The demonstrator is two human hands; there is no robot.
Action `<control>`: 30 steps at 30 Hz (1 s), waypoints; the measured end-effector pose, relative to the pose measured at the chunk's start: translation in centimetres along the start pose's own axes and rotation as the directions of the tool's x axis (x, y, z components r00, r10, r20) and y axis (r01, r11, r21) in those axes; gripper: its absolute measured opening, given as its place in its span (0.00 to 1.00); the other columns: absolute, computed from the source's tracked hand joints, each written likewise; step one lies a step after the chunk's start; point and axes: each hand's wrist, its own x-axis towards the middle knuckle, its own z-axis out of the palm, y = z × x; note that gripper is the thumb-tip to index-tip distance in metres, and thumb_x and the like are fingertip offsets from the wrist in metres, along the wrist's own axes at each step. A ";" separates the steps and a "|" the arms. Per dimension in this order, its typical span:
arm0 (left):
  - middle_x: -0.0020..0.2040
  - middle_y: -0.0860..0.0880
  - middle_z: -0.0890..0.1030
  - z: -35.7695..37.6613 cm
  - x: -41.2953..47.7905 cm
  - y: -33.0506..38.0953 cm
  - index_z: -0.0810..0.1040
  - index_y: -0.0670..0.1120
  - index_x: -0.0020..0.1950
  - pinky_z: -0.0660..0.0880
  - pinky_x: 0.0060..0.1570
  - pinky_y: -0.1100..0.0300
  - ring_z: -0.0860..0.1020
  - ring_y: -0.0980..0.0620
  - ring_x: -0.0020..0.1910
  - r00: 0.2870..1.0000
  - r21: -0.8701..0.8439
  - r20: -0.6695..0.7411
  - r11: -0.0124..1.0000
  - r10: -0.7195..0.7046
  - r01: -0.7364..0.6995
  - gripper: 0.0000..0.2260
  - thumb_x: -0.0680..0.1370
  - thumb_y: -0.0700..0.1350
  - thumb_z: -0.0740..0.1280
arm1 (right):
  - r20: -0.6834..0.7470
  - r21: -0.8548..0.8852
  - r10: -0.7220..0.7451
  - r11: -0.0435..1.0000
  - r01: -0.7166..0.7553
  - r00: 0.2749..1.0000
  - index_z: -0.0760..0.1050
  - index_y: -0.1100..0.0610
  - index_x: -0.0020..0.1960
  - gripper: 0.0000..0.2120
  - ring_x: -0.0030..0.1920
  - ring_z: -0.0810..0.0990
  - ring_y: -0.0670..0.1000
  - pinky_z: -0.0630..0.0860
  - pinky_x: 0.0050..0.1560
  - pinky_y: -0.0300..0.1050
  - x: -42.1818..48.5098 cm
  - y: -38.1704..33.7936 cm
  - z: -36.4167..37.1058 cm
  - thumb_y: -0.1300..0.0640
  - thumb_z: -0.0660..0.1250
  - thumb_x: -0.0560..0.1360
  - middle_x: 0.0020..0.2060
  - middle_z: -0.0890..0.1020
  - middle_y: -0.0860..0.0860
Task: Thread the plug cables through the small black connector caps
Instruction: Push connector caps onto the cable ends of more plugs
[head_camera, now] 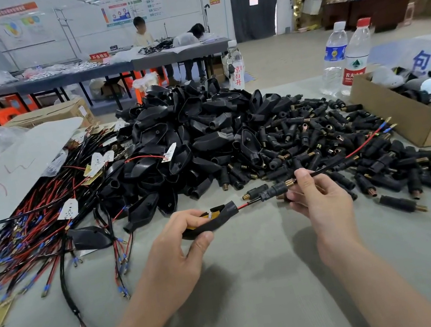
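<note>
Over the near, bare stretch of the table, in the head view, the left hand curls its fingers and thumb round a black plug housing, keeping its neck turned toward the other hand. The cable leaves that neck and runs rightward. The right hand pinches it between thumb and forefinger just past a small black connector cap, which appears to sit on the cable between the two hands. Held taut like this, the cable gives the cap a straight line to slide along. That reads as a judgement, since the bore is not visible.

The cable's free ends, red with blue tips, lie across the spread of loose caps toward the table's right side, where they could snag. Behind the hands rises a heap of housings. A tangle of spare cables covers the left side. A cardboard box sits at the right edge, with two water bottles behind it.
</note>
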 end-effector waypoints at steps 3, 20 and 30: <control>0.60 0.66 0.77 0.1 0.0 -0.1 0.77 0.58 0.51 0.68 0.56 0.72 0.77 0.61 0.59 1.000 -0.005 0.011 1.000 0.002 -0.002 0.10 0.79 0.42 0.70 | -0.004 -0.036 -0.048 0.998 0.048 0.999 0.77 0.55 0.44 0.10 0.34 0.84 0.45 0.80 0.34 0.36 -0.2 0.0 0.1 0.51 0.67 0.80 0.32 0.84 0.47; 0.60 0.65 0.77 0.0 0.1 0.0 0.75 0.58 0.50 0.69 0.58 0.64 0.77 0.60 0.60 1.000 -0.012 -0.004 1.000 0.015 -0.015 0.12 0.79 0.40 0.70 | -0.026 0.145 0.040 0.989 -0.036 0.999 0.73 0.56 0.43 0.11 0.35 0.84 0.46 0.80 0.37 0.36 0.5 -0.3 -0.3 0.52 0.66 0.81 0.36 0.86 0.50; 0.60 0.66 0.77 0.0 0.0 0.2 0.74 0.59 0.50 0.69 0.58 0.64 0.76 0.61 0.60 0.999 0.013 0.012 0.999 0.030 -0.030 0.13 0.79 0.40 0.70 | -0.102 0.174 0.015 0.985 0.003 0.995 0.74 0.52 0.45 0.08 0.32 0.81 0.43 0.80 0.34 0.36 0.8 -1.2 -1.0 0.52 0.64 0.82 0.37 0.83 0.47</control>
